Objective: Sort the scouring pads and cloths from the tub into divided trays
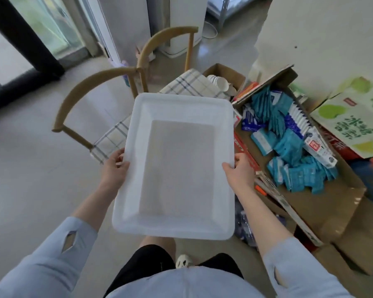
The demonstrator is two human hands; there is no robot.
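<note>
White tub [134, 190], two hands gripping

White plastic tub [127, 203], nothing inside, held level above the floor [26, 179]. Left hand [113, 168] gripping the left rim, fingers [119, 155] curled over the edge; right hand [240, 172] gripping the right rim likewise. Just beyond, two wooden chairs [78, 100] with checked cushions [194, 84]. To the right, an open cardboard box [323, 203] filled with blue packets [289, 145], beside more cartons [351, 123].
</note>
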